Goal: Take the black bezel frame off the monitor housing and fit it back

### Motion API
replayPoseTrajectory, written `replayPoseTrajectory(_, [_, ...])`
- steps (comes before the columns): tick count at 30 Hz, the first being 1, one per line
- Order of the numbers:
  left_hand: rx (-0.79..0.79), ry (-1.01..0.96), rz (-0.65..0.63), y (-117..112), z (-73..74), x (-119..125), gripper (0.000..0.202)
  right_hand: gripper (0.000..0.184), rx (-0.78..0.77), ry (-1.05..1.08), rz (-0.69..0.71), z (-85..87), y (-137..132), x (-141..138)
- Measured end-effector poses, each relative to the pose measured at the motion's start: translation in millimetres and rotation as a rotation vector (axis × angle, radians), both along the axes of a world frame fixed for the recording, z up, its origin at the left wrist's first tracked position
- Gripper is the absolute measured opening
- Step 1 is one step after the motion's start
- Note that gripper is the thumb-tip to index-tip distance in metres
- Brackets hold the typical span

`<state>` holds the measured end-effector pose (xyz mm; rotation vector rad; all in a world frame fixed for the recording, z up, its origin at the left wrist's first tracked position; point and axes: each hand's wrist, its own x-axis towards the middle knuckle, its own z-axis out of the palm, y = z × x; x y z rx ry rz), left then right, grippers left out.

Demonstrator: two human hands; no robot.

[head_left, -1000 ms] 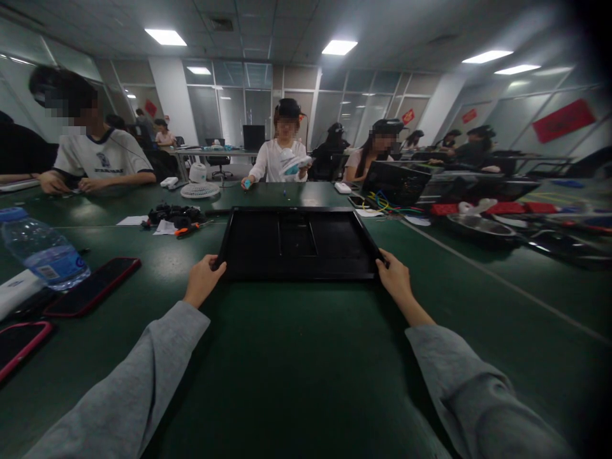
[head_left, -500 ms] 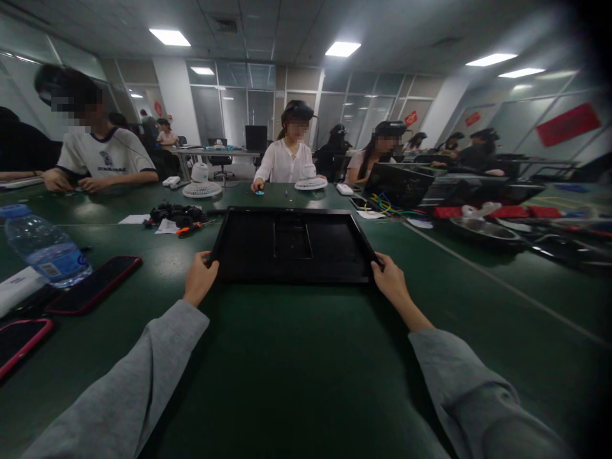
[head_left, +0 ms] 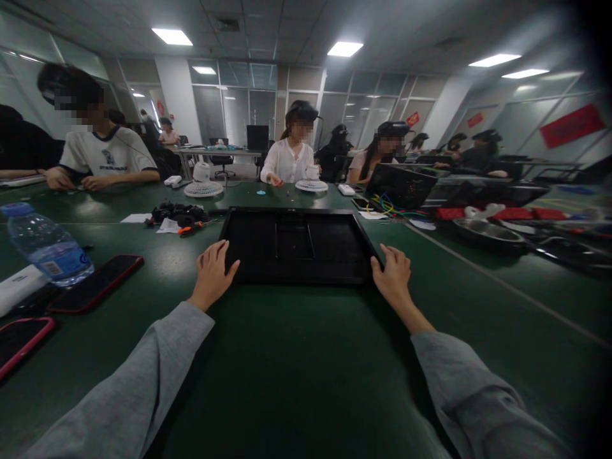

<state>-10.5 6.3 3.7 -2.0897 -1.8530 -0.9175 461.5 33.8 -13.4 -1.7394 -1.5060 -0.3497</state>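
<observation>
From where I stand, the green bench [head_left: 306,370] fills most of the view, and on it, straight ahead of the person, lies a black panel [head_left: 296,248] with a raised rim. Its long axis runs side to side, from one hand towards the other, so the bulk of it sits between the hands and a little beyond them. The left hand [head_left: 211,274] is at the near left corner, the right hand [head_left: 393,274] beside the right end; neither is clearly nearer. Both have fingers spread and loose, grasping nothing, though I can't tell whether they touch the rim. Smaller things lie off to the left: a water bottle [head_left: 52,248], a dark phone [head_left: 98,284] with a red edge, and, farther back, an orange tool [head_left: 187,230].
</observation>
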Motion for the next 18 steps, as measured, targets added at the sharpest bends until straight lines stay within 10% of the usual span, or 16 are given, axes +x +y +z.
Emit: replayPoseTrajectory(18, [-0.052,0.097,-0.190,4,-6.5,1,0.047,0.056,-0.109,-0.250,0.272,2.9,-10,-36])
